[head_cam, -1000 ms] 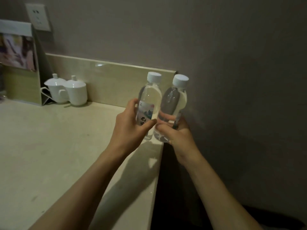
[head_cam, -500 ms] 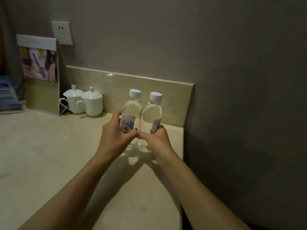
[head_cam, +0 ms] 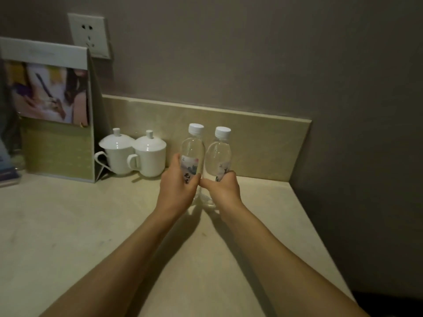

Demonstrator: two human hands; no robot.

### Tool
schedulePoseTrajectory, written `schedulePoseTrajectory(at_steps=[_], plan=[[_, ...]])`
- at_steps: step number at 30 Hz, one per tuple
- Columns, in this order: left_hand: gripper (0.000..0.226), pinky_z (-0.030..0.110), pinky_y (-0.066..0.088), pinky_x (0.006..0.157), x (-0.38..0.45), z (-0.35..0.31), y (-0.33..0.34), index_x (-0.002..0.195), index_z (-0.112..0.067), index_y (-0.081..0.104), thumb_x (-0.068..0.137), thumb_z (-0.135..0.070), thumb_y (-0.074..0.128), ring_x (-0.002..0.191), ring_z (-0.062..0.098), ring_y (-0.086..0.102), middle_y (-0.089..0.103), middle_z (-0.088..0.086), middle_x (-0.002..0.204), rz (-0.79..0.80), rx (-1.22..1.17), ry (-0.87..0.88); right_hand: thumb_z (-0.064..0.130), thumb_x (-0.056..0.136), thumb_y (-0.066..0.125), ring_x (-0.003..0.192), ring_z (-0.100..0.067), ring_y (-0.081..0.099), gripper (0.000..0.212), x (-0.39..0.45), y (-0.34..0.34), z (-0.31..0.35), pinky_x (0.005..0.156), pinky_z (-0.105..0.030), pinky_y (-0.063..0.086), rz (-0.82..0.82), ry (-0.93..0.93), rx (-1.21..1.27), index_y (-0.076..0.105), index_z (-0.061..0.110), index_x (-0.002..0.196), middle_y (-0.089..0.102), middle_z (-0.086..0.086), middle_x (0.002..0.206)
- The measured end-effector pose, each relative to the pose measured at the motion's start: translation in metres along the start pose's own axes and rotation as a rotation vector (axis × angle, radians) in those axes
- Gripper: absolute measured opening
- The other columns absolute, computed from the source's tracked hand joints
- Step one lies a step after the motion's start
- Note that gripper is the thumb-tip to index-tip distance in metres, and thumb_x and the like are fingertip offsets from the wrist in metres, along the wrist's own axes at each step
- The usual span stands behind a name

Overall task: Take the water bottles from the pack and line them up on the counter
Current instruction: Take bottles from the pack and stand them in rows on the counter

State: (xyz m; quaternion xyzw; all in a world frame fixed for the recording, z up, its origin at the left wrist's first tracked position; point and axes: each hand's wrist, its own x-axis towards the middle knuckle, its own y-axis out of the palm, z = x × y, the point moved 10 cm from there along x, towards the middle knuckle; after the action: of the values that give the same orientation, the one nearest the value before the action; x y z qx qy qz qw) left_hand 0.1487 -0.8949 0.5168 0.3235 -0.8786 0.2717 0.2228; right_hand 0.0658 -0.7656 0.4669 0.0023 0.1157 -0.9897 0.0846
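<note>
The left hand curls round the left bottle at its label, thumb across the front. The right hand grips the right bottle the same way, low on its body. The two hands meet at the thumbs just below the middle of the frame, and the bottles stand upright, close side by side, near the rear of the tabletop. Whether their bases rest on it I cannot tell, since the hands hide them.

Both bottles look full and capped in white, so I judge them fairly heavy for their size. The clear plastic is likely thin and would give under a hard squeeze, and smooth enough to slip. The labelled waist, where the hands are, seems the best hold.

Just left of the bottles stand two lidded white cups, the nearer one close to the left hand, and these are breakable. Further left leans a folder stand with a picture on it. A low backsplash runs behind, and a wall socket sits in the upper left. The tabletop ends at lower right. No pack is in view.
</note>
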Motion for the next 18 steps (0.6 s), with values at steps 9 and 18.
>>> schedulePoseTrajectory(at_steps=[9, 18], plan=[[0.046, 0.003, 0.045, 0.076, 0.025, 0.038, -0.002, 0.123, -0.023, 0.046, 0.086, -0.015, 0.072, 0.095, -0.009, 0.057, 0.061, -0.007, 0.114, 0.005, -0.076, -0.036, 0.043, 0.068, 0.078, 0.112, -0.031, 0.061, 0.062, 0.012, 0.025, 0.000, 0.097, -0.050, 0.050, -0.089, 0.039, -0.069, 0.043, 0.021, 0.114, 0.061, -0.004, 0.123], [0.072, 0.046, 0.055, 0.092, 0.035, 0.058, -0.010, 0.135, -0.027, 0.040, 0.076, -0.045, 0.078, 0.115, 0.022, 0.059, 0.056, 0.000, 0.129, 0.106, 0.268, -0.126, 0.047, 0.076, 0.068, 0.126, -0.034, 0.044, 0.077, 0.017, 0.022, -0.001, 0.102, -0.048, 0.042, 0.042, -0.046, -0.494, 0.025, 0.019, 0.132, 0.042, -0.005, 0.141]])
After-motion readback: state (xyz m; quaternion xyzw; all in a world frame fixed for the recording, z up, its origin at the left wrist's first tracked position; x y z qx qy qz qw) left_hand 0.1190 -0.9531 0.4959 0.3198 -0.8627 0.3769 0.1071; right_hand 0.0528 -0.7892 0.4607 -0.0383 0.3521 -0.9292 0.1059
